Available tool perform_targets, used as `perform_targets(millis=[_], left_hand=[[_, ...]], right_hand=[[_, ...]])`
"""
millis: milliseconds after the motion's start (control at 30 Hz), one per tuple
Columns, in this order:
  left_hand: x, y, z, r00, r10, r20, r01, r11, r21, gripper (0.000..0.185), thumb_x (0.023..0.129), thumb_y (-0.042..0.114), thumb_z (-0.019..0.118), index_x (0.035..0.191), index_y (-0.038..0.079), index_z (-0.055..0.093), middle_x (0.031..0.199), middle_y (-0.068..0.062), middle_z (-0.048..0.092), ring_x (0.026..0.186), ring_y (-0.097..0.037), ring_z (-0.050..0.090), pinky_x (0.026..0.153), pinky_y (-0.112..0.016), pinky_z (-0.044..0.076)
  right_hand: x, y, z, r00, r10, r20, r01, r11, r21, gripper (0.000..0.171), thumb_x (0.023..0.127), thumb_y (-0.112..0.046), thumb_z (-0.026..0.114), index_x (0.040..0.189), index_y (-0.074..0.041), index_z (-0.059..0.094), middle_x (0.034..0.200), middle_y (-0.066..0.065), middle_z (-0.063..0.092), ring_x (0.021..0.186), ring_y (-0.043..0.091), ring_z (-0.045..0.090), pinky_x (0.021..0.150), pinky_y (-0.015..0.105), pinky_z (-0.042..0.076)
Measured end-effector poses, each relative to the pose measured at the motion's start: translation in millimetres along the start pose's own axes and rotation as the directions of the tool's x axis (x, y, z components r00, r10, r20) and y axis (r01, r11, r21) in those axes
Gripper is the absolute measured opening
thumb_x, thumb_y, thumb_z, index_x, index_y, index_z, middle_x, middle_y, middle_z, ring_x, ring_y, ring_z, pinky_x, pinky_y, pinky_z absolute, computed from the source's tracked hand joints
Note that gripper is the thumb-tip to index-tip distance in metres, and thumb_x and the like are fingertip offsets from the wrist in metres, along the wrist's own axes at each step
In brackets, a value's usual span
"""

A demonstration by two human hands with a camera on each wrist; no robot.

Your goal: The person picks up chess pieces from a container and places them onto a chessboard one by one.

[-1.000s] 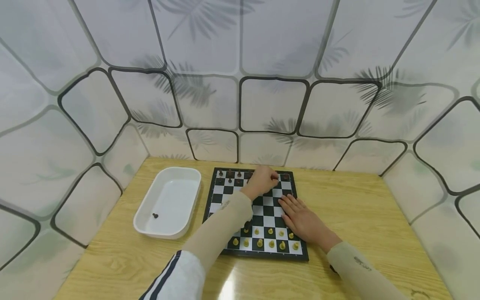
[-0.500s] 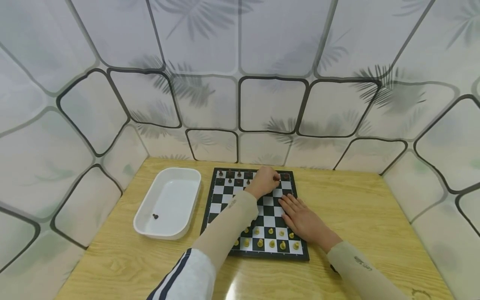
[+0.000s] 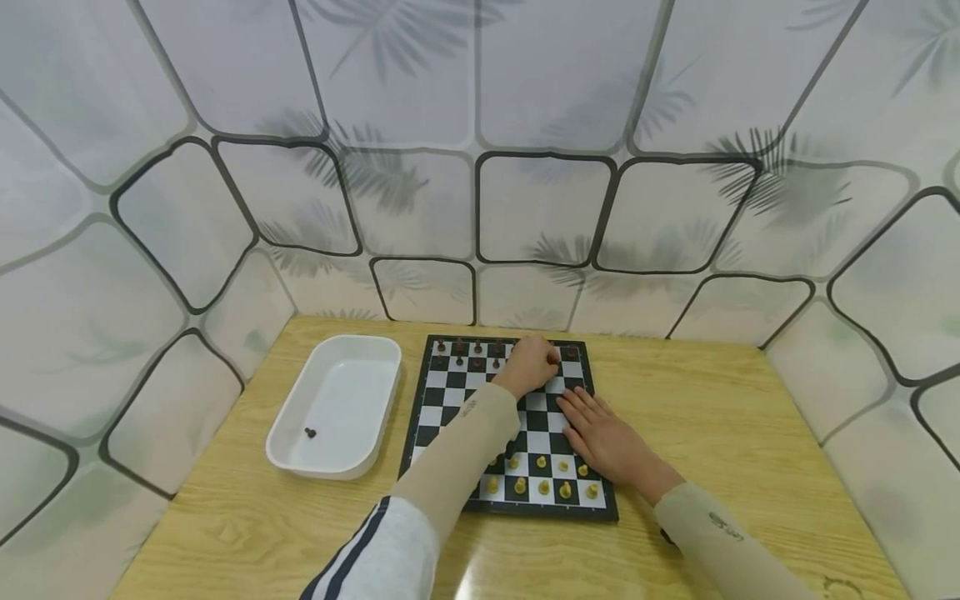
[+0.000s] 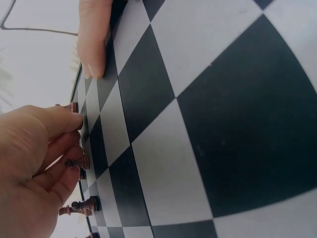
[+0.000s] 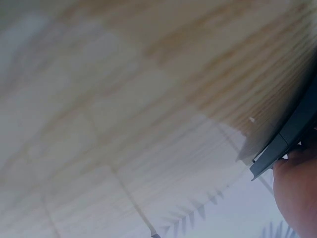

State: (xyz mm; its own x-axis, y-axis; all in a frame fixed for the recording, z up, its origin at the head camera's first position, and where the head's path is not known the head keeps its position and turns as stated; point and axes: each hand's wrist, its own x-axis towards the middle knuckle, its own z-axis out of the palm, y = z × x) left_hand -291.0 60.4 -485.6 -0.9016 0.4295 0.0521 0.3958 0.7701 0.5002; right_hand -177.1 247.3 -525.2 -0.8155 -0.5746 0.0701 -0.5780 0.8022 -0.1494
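My left hand [image 3: 527,367] is over the far rows of a black-and-white chessboard [image 3: 537,422]. In the left wrist view, its thumb and fingers [image 4: 62,148] pinch a small dark brown chess piece, mostly hidden by the fingertips. Dark brown pawns [image 4: 88,204] stand beside those fingers, and another brown piece [image 4: 73,107] shows just beyond the thumb. My right hand [image 3: 603,435] rests with fingers extended on the board's right edge. The right wrist view shows part of this hand [image 5: 297,196] against the board's dark side [image 5: 292,131].
Several yellow chess pieces [image 3: 543,487] stand in the board's near rows, partly covered by the left sleeve [image 3: 468,442]. Left of the board is a white tray [image 3: 345,392] holding a small dark piece [image 3: 311,432]. A patterned curtain [image 3: 540,208] hangs behind the wooden table [image 3: 675,375].
My left hand has moved slightly right along the far rows, its forearm swinging right over more of the near yellow pieces. My right hand stays in place.
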Motion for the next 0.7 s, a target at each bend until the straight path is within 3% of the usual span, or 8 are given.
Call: perform_targets(millis=[433,700], left_hand=[[0.9,2.5,-0.4,1.0,-0.025,0.018,0.025,1.0,0.005,0.022,0.102,0.015,0.069,0.12,0.008,0.079,0.118,-0.007,0.079,0.1,-0.018,0.075,0.089,-0.03,0.061],[1.4,3.5,-1.5,1.0,-0.008,0.017,0.008,0.999,0.031,0.02,0.101,0.013,0.069,0.116,0.006,0.08,0.113,-0.008,0.079,0.099,-0.02,0.074,0.087,-0.032,0.06]], right_hand=[[0.1,0.7,1.0,1.0,0.003,0.007,-0.003,1.0,-0.023,0.058,0.112,-0.033,0.048,0.16,-0.001,0.042,0.167,0.018,0.041,0.158,0.04,0.033,0.127,0.057,0.03],[-0.2,1.1,1.3,1.0,0.0,-0.003,0.0,1.0,-0.03,0.057,0.112,-0.033,0.048,0.159,-0.002,0.043,0.167,0.018,0.041,0.158,0.04,0.033,0.127,0.057,0.031]])
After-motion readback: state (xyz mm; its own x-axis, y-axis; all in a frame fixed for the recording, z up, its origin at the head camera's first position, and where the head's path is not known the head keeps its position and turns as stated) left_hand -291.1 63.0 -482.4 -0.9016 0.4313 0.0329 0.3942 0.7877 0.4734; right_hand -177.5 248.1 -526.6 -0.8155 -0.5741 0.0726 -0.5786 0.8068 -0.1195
